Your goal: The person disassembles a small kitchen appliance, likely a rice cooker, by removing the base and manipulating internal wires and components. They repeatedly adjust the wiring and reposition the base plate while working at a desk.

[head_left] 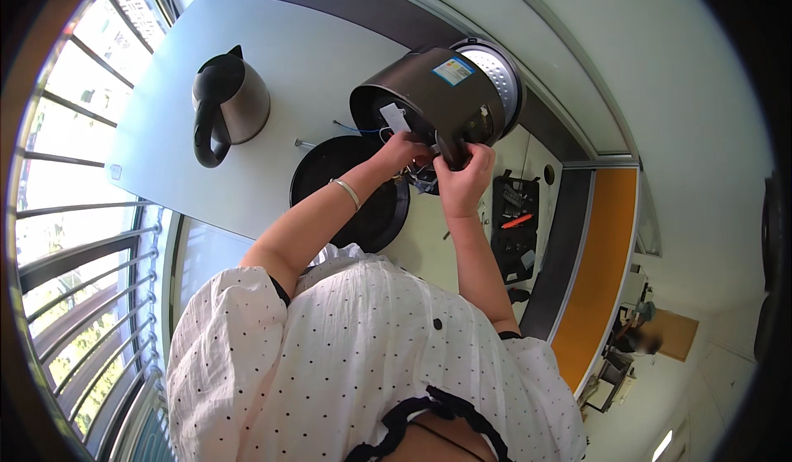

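Note:
A brown rice cooker (404, 78) lies on its side on the table, its underside facing me and its lid open at the far end, showing a perforated pale inner lid (492, 70). My left hand (402, 152) is at the cooker's lower opening, fingers drawn together beside loose wires; what they pinch is hidden. My right hand (464, 180) is closed round a dark part at the cooker's near right edge. A pale tag (394, 118) shows in the opening. Below my left forearm lies a round black base cover (309, 186), partly covered by that arm.
A steel kettle (247, 103) with black handle stands at left. An open black tool case (513, 256) holding an orange-handled tool (517, 221) lies at right. A small metal piece (304, 143) sits beside the base cover. Barred windows flank the left; another person (637, 338) is far right.

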Demonstrator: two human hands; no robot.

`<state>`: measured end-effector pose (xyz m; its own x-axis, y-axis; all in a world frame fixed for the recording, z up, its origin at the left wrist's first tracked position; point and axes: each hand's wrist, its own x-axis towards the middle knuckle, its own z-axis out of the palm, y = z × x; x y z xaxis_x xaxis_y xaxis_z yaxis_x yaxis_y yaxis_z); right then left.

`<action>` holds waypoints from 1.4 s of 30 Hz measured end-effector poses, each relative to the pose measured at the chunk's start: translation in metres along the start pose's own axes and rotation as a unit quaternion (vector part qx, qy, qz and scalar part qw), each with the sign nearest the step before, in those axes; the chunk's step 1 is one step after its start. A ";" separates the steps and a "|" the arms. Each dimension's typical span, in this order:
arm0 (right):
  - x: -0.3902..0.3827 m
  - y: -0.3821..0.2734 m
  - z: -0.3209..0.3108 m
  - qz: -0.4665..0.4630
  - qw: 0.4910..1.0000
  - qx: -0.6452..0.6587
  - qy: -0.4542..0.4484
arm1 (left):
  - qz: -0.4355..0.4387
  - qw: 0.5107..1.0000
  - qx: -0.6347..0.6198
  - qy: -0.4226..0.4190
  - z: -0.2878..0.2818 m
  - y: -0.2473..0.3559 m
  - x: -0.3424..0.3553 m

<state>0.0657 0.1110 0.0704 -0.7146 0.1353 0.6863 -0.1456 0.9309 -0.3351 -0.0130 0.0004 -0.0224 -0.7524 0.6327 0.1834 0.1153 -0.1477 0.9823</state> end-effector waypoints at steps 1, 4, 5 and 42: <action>0.000 -0.002 -0.001 0.009 1.000 0.002 -0.001 | -0.071 0.995 -0.075 0.012 0.002 0.004 0.000; -0.001 -0.001 -0.002 0.004 1.000 -0.005 -0.010 | -0.119 0.984 -0.123 0.045 -0.001 0.015 -0.009; 0.000 -0.001 -0.001 -0.001 1.000 -0.006 -0.009 | -0.111 0.988 -0.086 0.069 0.001 0.018 -0.013; 0.001 0.000 -0.002 -0.017 1.000 -0.009 -0.014 | -0.084 0.982 0.109 0.130 0.010 0.033 -0.008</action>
<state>0.0667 0.1119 0.0724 -0.7288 0.0932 0.6783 -0.1584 0.9409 -0.2994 0.0037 -0.0018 0.0091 -0.9094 0.4149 0.0300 0.0904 0.1267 0.9878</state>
